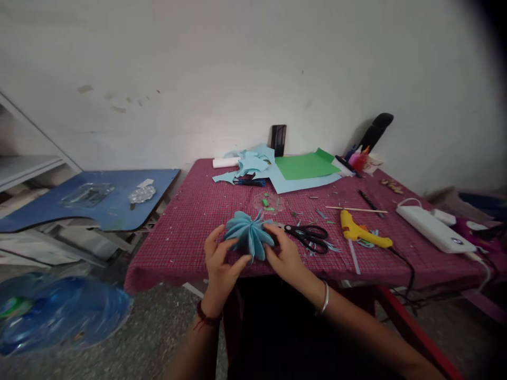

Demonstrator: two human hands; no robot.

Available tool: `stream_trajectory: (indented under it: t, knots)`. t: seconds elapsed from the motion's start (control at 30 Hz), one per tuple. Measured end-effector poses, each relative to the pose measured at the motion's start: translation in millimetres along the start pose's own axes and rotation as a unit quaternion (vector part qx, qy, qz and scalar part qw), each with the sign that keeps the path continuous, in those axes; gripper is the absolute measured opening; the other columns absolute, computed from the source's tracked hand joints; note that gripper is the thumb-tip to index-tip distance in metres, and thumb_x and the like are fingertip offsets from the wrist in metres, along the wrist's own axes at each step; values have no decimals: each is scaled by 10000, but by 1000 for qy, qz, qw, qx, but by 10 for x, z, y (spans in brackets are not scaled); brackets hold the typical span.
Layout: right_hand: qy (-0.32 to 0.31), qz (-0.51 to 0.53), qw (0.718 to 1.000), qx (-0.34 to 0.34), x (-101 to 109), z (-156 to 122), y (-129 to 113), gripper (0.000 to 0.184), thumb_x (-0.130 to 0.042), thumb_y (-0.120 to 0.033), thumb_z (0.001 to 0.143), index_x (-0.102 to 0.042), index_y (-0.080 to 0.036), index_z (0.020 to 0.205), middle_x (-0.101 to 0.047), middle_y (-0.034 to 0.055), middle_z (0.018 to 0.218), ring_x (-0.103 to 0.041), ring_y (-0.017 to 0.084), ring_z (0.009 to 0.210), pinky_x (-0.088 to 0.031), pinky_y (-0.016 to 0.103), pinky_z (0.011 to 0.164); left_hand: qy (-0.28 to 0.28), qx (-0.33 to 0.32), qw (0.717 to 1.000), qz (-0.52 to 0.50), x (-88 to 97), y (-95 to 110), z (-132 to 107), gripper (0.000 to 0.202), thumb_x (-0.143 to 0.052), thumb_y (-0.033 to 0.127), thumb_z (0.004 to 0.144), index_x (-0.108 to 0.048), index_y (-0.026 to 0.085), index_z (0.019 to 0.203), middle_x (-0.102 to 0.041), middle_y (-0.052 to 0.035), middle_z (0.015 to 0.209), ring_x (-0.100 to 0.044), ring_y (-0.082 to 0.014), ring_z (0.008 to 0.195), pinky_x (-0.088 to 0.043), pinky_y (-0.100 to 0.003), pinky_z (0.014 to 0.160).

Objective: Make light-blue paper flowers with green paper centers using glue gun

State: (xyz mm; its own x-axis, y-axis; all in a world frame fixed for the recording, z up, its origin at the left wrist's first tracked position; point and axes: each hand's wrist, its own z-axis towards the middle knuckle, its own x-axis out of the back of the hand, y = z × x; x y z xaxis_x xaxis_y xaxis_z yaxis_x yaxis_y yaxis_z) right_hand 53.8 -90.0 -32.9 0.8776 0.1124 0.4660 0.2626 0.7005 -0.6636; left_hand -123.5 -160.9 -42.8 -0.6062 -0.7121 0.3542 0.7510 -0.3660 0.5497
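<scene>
A light blue folded paper flower (249, 234) with fanned pleats sits at the near edge of a table covered in a red checked cloth (186, 232). My left hand (219, 264) holds its left side, fingers curled round the folds. My right hand (284, 254) grips its right side with thumb and fingers pinched on the paper. Both wrists come up from below the table edge.
Black scissors (309, 235) lie just right of the flower, then a yellow glue gun (362, 230) with its cord. Green paper (304, 165) and blue paper scraps (253, 161) lie at the back. A white power strip (433, 228) is at right. A blue board (95, 198) stands left.
</scene>
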Motion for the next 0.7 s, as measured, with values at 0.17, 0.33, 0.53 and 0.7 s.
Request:
stream_trajectory:
  t: [0.17,0.33,0.53,0.7]
  knots:
    - [28,0,995,100,-18,18,10,456,-524,-118,876,-415,-273,1291,-527,118,1321,-526,256,1219,-504,447,916,-8,-11,1000,9,-11,64,-1,410,-801,402,702,-641,215,1030,-486,-104,1337,-496,-302,1226,-451,-525,999]
    - [-6,12,997,70,23,60,-56,236,-447,-77,887,-531,-242,1034,-563,99,1192,-564,234,1105,-488,421,894,-14,2,1000,27,-33,81,4,367,-790,386,718,-648,211,1008,-494,-105,1319,-502,-298,1208,-438,-528,1003]
    - [-62,-15,998,17,100,81,-143,197,-597,-341,873,-597,-197,1008,-594,96,1001,-584,253,920,-490,418,832,-27,-31,998,49,-60,76,-11,284,-760,338,758,-662,205,989,-509,-111,1310,-505,-295,1202,-428,-514,1008]
    - [-59,-54,996,-26,85,95,-159,293,-731,-386,770,-608,-197,956,-599,93,1033,-580,264,946,-492,411,814,-54,-122,988,82,-91,77,-36,352,-726,293,789,-625,207,1115,-580,-110,1250,-489,-302,1236,-372,-553,1069]
